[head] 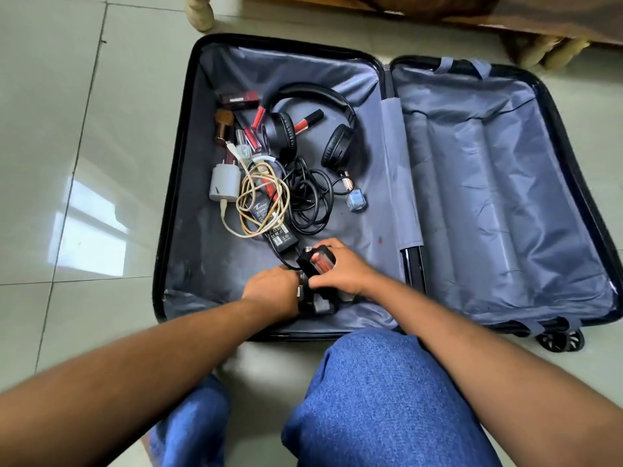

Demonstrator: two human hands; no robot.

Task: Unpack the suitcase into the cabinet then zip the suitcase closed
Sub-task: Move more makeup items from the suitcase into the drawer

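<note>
The suitcase point(387, 197) is lying open on the floor, most contents still inside. The right hand point(347, 274) is curling its fingers around a small black-and-red box point(317, 262), while the left hand point(273, 291) is gripping dark items point(315, 303) just under those fingers. A black cord point(286, 261) is running beside the fingertips, so lifting straight up, clear of it, seems wise, before carrying everything to the cabinet.
</note>
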